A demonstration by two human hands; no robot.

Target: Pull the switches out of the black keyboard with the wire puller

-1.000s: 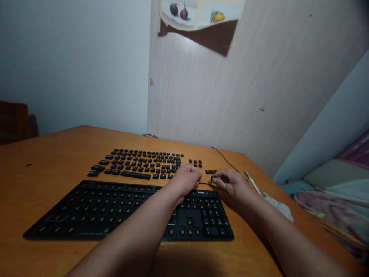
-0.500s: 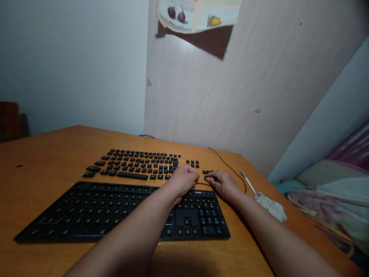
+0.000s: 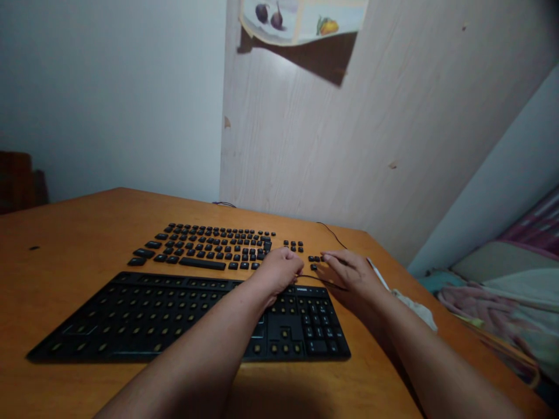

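A black keyboard lies on the table, most of its keycaps off and small yellowish key posts showing; the number pad still carries caps. My left hand is closed over its far edge, fingertips curled under. Whatever it holds, if anything, is hidden. Beyond the keyboard, loose black keycaps lie in rows, with a long space bar in front. My right hand hovers right of the keyboard with fingers stretched left, its tips beside a small group of keycaps. No object shows in it.
A thin black cable runs between my hands and on toward the wall. Past my right forearm are a white stick-like tool and a crumpled whitish cloth. A small dark piece lies far left. Bedding is beyond the table's right edge.
My right hand has lifted slightly and shifted right, its fingers straightening from a curled grip near the keycaps. My left hand stays in place. The view has shifted a little.
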